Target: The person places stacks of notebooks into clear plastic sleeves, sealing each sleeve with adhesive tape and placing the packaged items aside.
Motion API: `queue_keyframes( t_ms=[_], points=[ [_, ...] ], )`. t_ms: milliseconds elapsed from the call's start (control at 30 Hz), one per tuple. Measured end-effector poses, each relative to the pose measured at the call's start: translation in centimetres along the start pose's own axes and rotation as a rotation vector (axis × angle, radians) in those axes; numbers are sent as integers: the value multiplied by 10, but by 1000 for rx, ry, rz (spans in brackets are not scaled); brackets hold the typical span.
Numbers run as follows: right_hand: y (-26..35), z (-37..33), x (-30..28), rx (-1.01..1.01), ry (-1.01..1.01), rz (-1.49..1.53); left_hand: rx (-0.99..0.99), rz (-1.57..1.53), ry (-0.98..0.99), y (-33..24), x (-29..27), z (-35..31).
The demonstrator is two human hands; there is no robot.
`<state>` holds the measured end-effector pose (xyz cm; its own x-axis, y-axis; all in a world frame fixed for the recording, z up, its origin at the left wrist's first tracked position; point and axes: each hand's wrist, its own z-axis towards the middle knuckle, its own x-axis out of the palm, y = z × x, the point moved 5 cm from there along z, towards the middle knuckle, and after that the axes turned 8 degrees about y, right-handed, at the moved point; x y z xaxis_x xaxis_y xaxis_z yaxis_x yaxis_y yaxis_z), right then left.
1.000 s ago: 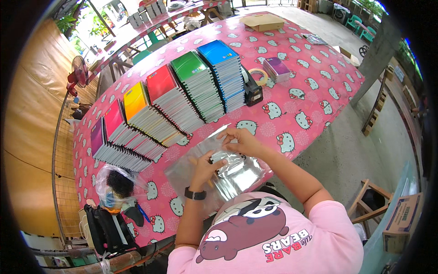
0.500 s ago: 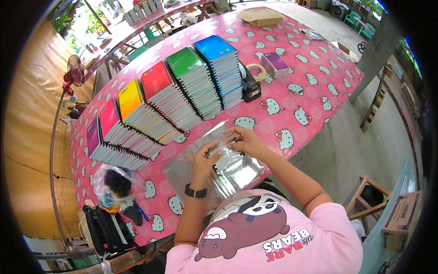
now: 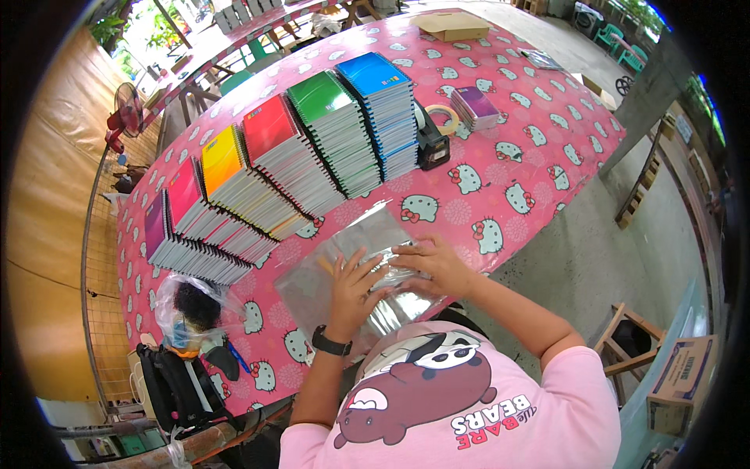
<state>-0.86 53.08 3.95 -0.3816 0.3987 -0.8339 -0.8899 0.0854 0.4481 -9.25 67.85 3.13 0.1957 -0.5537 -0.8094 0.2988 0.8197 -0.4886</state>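
Clear plastic bags or sheets (image 3: 303, 283) lie flat and shiny on the table in front of me. My left hand (image 3: 355, 288), a dark watch on its wrist, rests on the plastic with fingers spread. Beside it, my right hand (image 3: 431, 270) lies on the same plastic, its fingers stretched toward the left hand. I cannot make out whether the sheets are separate or one pile. Beyond both hands, spiral notebooks stand in a row of tall stacks: purple, pink, yellow (image 3: 223, 158), red (image 3: 269, 123), green (image 3: 319, 95) and blue (image 3: 375, 74).
A black tape dispenser (image 3: 433, 141), a tape roll (image 3: 444, 119) and a small purple notebook stack (image 3: 475, 108) sit right of the stacks. At left are a plastic bag with dark contents (image 3: 195, 306) and a black bag (image 3: 176, 383). A flat cardboard box (image 3: 451, 27) lies at the far edge.
My hands have gone from fingers pinched together over the plastic to fingers spread flat on it. The right hand has moved down and a little to the right.
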Motion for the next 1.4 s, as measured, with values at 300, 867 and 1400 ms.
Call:
queue_keyframes(
  t_ms=[300, 867, 1400],
  points=[
    [7, 0, 3, 179, -215, 316, -215, -431, -370, 7, 16, -13],
    [-60, 60, 26, 399, 179, 980, -436, -478, -631, -3, 14, -1],
    [-230, 33, -83, 471, -739, 556, -485, 229, -205, -64, 43, 2]
  ],
)
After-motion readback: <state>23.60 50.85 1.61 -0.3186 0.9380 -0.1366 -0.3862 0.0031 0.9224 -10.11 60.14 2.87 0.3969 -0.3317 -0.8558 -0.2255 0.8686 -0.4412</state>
